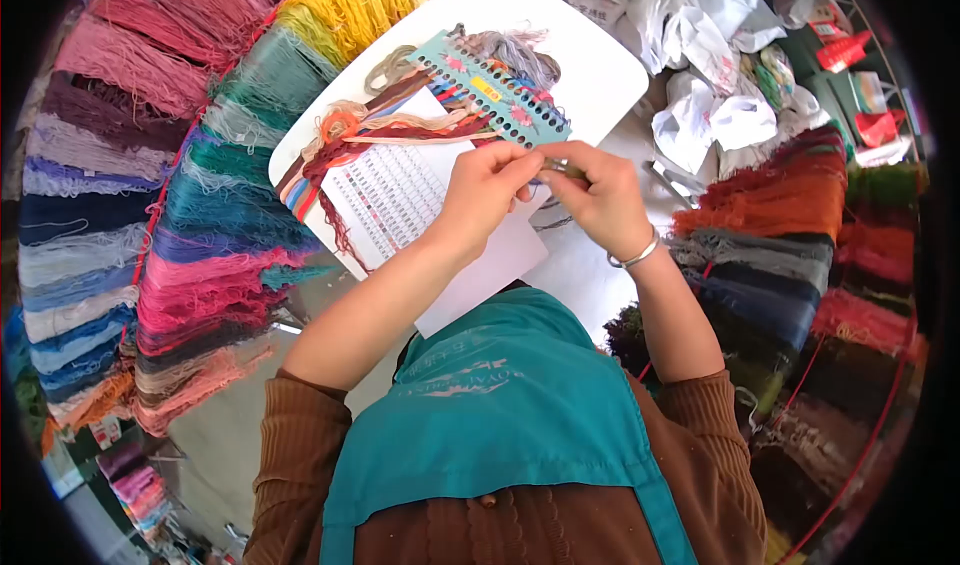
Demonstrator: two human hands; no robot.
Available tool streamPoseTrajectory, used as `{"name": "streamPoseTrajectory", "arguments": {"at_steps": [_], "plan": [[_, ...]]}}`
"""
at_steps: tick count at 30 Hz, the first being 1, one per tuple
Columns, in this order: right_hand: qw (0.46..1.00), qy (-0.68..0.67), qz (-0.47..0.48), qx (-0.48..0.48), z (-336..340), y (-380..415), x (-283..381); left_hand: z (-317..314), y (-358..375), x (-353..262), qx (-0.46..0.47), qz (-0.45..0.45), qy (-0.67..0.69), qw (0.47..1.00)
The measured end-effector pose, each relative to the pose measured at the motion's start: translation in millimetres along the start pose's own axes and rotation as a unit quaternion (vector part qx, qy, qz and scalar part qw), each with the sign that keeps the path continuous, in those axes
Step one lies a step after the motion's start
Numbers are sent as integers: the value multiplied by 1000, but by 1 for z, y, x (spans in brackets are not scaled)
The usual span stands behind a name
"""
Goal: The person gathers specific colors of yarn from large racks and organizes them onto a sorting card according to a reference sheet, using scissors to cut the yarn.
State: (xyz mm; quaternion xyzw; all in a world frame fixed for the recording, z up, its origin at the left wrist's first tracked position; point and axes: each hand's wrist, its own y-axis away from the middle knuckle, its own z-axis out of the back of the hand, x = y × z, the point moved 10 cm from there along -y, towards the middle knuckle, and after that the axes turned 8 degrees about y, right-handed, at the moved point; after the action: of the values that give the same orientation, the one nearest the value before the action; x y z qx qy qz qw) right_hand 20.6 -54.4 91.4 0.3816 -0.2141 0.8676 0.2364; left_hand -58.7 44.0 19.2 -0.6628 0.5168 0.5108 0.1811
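Observation:
My left hand (484,197) and my right hand (606,197) meet over the near right part of the white tabletop, fingertips pinched together. Between them is a thin grey-green bundle of thread (566,171), partly hidden by the fingers. Just beyond the hands lies a teal thread card (470,77) with holes along both edges, pink flowers and a yellow label. Colourful skeins (345,155) run from the card to the left, over a printed chart sheet (385,200). Greyish skeins (520,57) rest on its far side.
The white tabletop (600,60) has rounded corners. Dense rows of hanging yarn (215,205) curve along the left, and more yarn (770,215) hangs at the right. White plastic bags (715,55) are heaped at the back right. My teal apron (490,395) fills the near side.

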Motion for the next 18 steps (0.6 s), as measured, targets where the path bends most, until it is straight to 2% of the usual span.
{"name": "streamPoseTrajectory", "arguments": {"at_steps": [1, 5, 7, 8, 10, 14, 16, 18], "plan": [[999, -4, 33, -23, -2, -3, -3, 5, 0, 6, -26, 3, 16, 1000], [995, 8, 101, -14, -12, -19, -29, 20, -1, 37, -104, 33, 79, 991], [999, 5, 33, 16, -18, -37, -61, 30, 3, 52, -188, 64, 122, 972], [999, -27, -4, 32, -22, -46, -78, 29, 0, 52, -194, 62, 124, 971], [998, -50, 1, 48, -29, -63, -90, 20, -7, 55, -174, 83, 138, 972], [992, -86, 4, 93, -36, -82, -90, 15, -35, 60, -193, 75, 124, 970], [990, -83, 8, 117, -39, -87, -91, 17, -42, 64, -231, 83, 81, 966], [984, -143, 11, 109, -39, -92, -94, 16, -48, 64, -244, 61, 109, 962]]}}
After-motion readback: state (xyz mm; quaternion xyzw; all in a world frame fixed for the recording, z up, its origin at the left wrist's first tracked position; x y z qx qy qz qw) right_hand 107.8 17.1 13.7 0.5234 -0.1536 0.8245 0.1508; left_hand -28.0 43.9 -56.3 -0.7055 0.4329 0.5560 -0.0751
